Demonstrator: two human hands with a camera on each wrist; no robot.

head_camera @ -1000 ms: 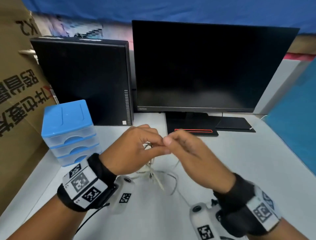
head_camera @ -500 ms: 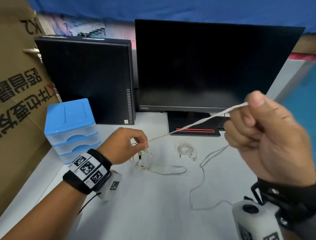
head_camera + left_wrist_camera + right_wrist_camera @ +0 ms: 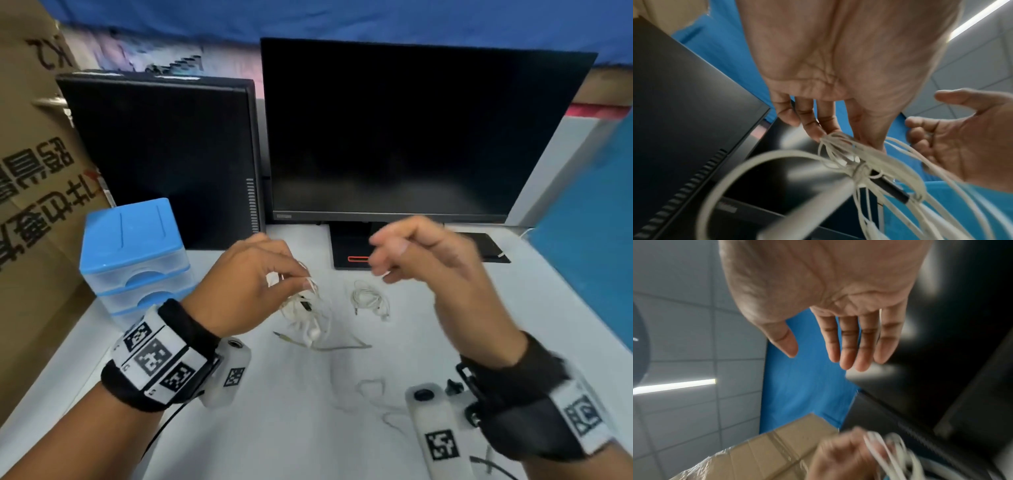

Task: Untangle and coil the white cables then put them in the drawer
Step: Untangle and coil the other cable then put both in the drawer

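The left hand is pinching a tangled bunch of white cables between thumb and fingertips, lifting it just above the white desk in front of the monitor. The right hand is hovering beside it, fingers loose and apart, holding nothing. A second small bundle is lying on the desk between the hands, and the blue drawer unit is standing closed at the left.

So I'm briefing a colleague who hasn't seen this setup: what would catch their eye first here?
Probably the left hand, raised over the white table and pinching a tangled bunch of white cables that dangles onto it. Next, the right hand, blurred, open and holding nothing, just right of it. Behind them looms the big dark monitor, with the blue drawer unit at the left.
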